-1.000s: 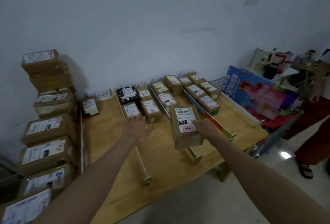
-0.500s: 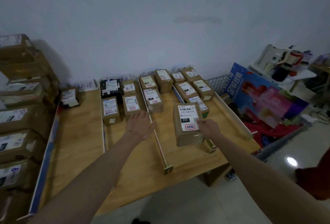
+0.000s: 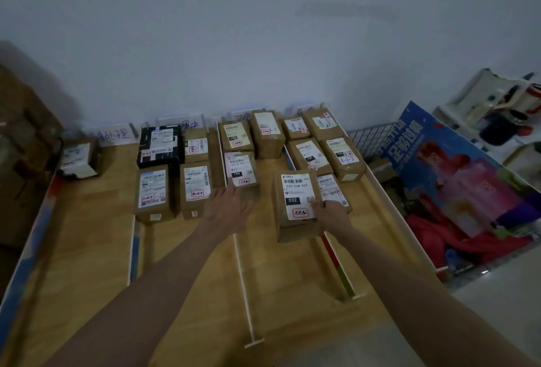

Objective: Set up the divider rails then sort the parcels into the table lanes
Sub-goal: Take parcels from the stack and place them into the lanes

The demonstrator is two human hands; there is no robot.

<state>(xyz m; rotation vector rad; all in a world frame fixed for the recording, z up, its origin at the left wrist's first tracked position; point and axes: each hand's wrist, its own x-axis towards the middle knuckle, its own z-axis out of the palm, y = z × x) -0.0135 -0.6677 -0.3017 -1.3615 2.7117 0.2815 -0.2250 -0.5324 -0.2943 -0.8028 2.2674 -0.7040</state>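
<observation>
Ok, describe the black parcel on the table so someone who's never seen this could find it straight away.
Start at the wooden table against the white wall and look to its far edge, second lane from the left. The black parcel lies at the back there, by the handwritten lane signs. It is the only black one; every neighbour is brown cardboard.

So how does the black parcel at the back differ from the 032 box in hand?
The black parcel is dark-wrapped and lies on the table untouched; the 032 box is brown cardboard, held by the right hand near the front. Both carry white labels.
</observation>
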